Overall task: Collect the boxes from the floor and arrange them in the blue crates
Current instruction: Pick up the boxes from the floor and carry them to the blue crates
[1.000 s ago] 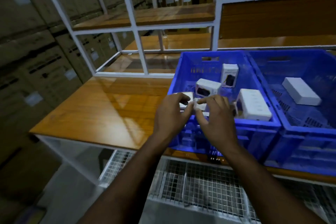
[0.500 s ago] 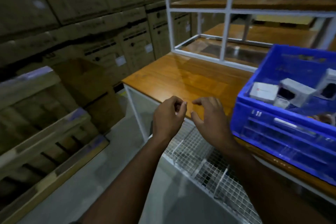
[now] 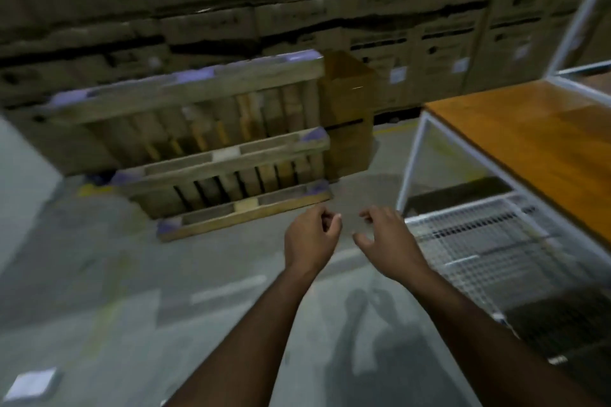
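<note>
My left hand (image 3: 310, 238) and my right hand (image 3: 386, 241) hang side by side over the grey floor (image 3: 132, 291), both empty. The left hand's fingers are loosely curled; the right hand's fingers are spread apart. One small white box (image 3: 31, 383) lies on the floor at the far lower left, well away from both hands. The blue crates are out of view. The picture is blurred by motion.
A wooden pallet (image 3: 211, 149) leans against stacked cardboard cartons (image 3: 297, 10) ahead. A brown carton (image 3: 347, 116) stands beside it. The wooden-topped table (image 3: 529, 142) with white frame and wire mesh shelf (image 3: 496, 251) is at the right.
The view has swung left and down, away from the table; the blue crates have left the frame. Both hands let go of the boxes in the crate and are now empty over the floor.
</note>
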Tool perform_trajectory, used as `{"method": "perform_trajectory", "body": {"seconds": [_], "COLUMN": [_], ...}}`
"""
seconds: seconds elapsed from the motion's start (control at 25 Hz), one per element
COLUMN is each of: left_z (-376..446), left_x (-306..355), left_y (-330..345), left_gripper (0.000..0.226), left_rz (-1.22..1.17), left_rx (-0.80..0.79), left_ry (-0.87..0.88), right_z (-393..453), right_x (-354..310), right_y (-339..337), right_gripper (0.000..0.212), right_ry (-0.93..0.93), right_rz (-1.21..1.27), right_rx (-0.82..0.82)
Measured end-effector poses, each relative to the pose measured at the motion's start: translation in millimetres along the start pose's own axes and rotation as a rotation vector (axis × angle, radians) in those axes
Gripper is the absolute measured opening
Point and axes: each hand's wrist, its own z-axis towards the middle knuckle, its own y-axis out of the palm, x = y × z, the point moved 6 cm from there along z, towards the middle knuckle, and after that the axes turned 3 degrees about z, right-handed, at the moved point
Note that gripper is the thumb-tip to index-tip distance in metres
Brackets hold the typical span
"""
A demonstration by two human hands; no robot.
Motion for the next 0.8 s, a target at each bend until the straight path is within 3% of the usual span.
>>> {"method": "perform_trajectory", "body": {"seconds": [0.36,0.56,0.8], "left_z": [-131,-205,-284], "left_x": [-248,-331,-376], "left_y": [-149,-193,-243], "left_gripper": [0.015,0.015,0.014], "left_rz": [0.029,0.033,0.086], "left_rx": [0.236,0.393,0.606], "left_ry": [-0.562,-0.882,-1.212], "right_z": [-61,-89,-135], "right_x": [-207,-285,-359], "right_y": [230,322,406], "right_gripper": [0.041,0.041,0.04], "right_ry": [-0.379,-0.604,-0.818], "right_rz": [0.12,0.129,0.132], "right_rx": [-0.511,-0.796,-1.068]}}
